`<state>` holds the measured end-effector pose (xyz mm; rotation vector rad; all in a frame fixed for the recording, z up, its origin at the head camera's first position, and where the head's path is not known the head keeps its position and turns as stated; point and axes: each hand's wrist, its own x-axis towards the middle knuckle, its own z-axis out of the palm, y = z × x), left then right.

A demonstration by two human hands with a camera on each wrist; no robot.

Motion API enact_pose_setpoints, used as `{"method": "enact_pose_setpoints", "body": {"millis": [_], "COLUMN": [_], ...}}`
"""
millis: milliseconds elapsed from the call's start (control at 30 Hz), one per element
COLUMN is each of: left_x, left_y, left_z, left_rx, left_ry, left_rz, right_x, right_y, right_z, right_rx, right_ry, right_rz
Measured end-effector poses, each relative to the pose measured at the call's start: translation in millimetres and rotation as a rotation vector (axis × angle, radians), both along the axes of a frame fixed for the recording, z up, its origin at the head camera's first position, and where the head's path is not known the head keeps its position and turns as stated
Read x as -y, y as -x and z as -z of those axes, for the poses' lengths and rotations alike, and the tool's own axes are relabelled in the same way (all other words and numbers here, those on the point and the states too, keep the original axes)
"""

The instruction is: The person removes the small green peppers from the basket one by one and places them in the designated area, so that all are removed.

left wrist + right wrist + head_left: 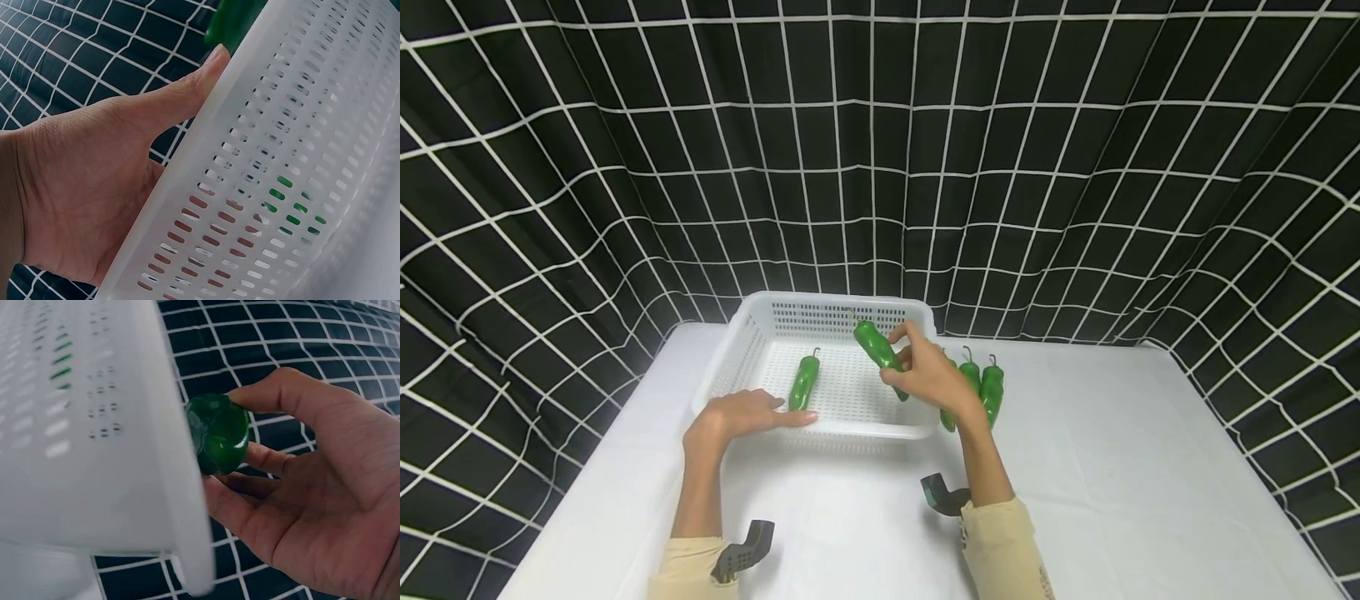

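Note:
A white perforated plastic basket [850, 428] stands on the table. Over its right part, my right hand [928, 375] pinches a glossy green chili pepper [872, 340] between thumb and fingers, stem end tilted up and left. In the right wrist view the rounded end of that pepper [225, 434] shows beside the basket's wall [175, 456]. Another green chili pepper [804, 382] lies inside the basket at the left. My left hand [741, 414] rests at the front left rim, thumb extended along it beside this pepper. Through the slots in the left wrist view, its fingers [197, 215] show only in part.
To the right of the basket, several green chili peppers [992, 390] lie side by side on the white tabletop [1112, 467], partly behind the right hand and forearm. A black curtain with a white grid [887, 142] surrounds the table's back and sides.

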<state>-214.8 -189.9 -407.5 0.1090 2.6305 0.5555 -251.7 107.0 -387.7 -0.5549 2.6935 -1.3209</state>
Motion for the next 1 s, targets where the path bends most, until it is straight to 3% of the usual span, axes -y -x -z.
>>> {"method": "enact_pose_setpoints", "body": {"millis": [433, 767, 1000], "left_x": [-0.2, -0.1, -0.2], "left_y": [-1.3, 0.3, 0.3], "left_z": [1.6, 0.4, -0.2], "left_rx": [0.004, 0.005, 0.007], "left_ry": [-0.021, -0.014, -0.011], "left_rz": [-0.01, -0.011, -0.012], "right_x": [-42, -77, -98], "right_y": [-5.8, -8.2, -9.2], "right_z": [-9.9, -13.0, -12.9], "right_rx": [0.105, 0.094, 0.103], "right_ry": [0.063, 0.105, 0.023], "right_rz": [0.109, 0.169, 0.266]}}
